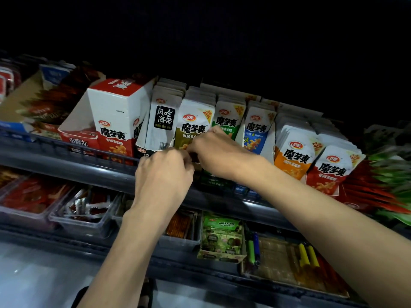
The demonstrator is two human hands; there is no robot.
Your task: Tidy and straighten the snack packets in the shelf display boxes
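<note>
On the upper shelf, rows of white snack packets stand upright in display boxes: a black-label row (163,121), an olive row (192,127), a green row (229,121), a blue row (258,130), an orange row (293,156) and a red row (331,172). My left hand (163,174) and my right hand (213,152) meet at the foot of the olive row. Both have curled fingers that pinch the lower edge of the front olive packet or its box front. The fingertips hide the exact contact.
A closed white and red carton (117,112) stands left of the packets, with an open red box (77,132) beside it. The dark shelf rail (66,156) runs along the front. Clear bins (84,218), a green box (220,238) and lighters (253,247) fill the lower shelf.
</note>
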